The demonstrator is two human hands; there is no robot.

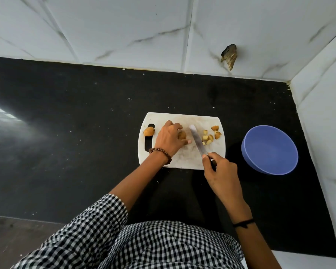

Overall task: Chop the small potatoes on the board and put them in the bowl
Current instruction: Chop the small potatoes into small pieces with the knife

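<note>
Two hands work over a white cutting board (182, 160) at the centre of the frame; the left hand (170, 139) curls its fingers over a small potato (182, 135) and holds it down on the board; the right hand (220, 171) grips the handle of a knife (197, 140), index finger laid along the top, the blade slanting up and to the left with its tip just beside the held potato. Several cut potato pieces (208, 139) lie right of the blade, near the board's right edge; one whole potato (149, 131) sits at the left edge, touching the handle slot. To the right of the board, apart from it, a blue bowl (270, 150) stands on the black counter (66, 133). White marble-patterned tiles (124, 26) fill the top of the frame; a broken patch (229, 55) shows in them at upper right. A beaded bracelet (161, 153) circles the left wrist; a black thread (243, 223) circles the right; a checked shirt (163, 245) fills the bottom.
</note>
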